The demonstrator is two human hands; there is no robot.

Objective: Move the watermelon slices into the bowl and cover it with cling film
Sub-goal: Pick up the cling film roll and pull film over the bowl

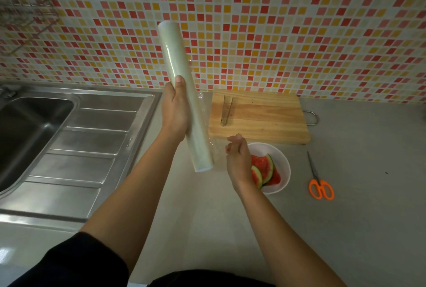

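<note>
A long roll of cling film point(177, 72) is held up above the counter, tilted nearly upright, with my left hand point(175, 109) gripping its middle. My right hand point(237, 157) is just right of the roll's lower end, fingers pinched on a loose edge of clear film point(217, 148). Partly behind that hand sits a white bowl point(282, 162) on the grey counter, with several watermelon slices point(265, 169) inside it.
A wooden cutting board point(265, 116) with metal tongs point(227, 110) on it lies behind the bowl. Orange-handled scissors point(319, 183) lie to the bowl's right. A steel sink and drainboard point(76, 144) fill the left. A tiled wall rises at the back.
</note>
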